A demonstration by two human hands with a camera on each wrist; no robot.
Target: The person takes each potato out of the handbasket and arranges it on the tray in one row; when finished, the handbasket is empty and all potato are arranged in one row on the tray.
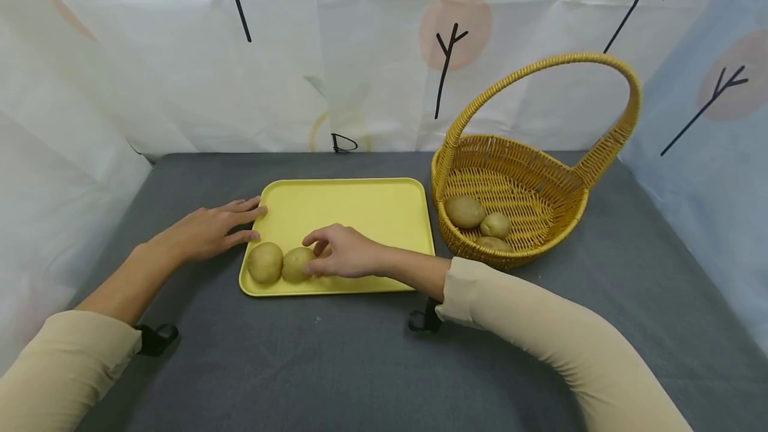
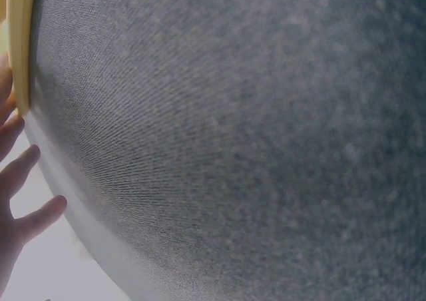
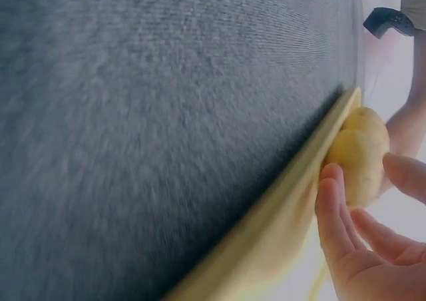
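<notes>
Two round, yellowish-brown potatoes lie side by side at the front left corner of a yellow tray [image 1: 360, 209]. The left one [image 1: 265, 263] sits apart from both hands. My right hand [image 1: 345, 252] has its thumb and fingers curled about the right side of the other potato [image 1: 295, 265]; the right wrist view shows fingertips on both sides of that potato [image 3: 363, 161]. My left hand [image 1: 213, 229] rests at the tray's left edge, its fingers spread and fingertips on the rim. In the left wrist view, only part of these spread fingers [image 2: 16, 174] shows.
A yellow wicker basket [image 1: 576, 209] with a tall arched handle stands right of the tray, several potatoes [image 1: 465, 212] inside. Dark grey cloth [image 1: 300, 365] covers the table. A patterned white curtain [image 1: 372, 52] hangs behind, with more cloth at both sides.
</notes>
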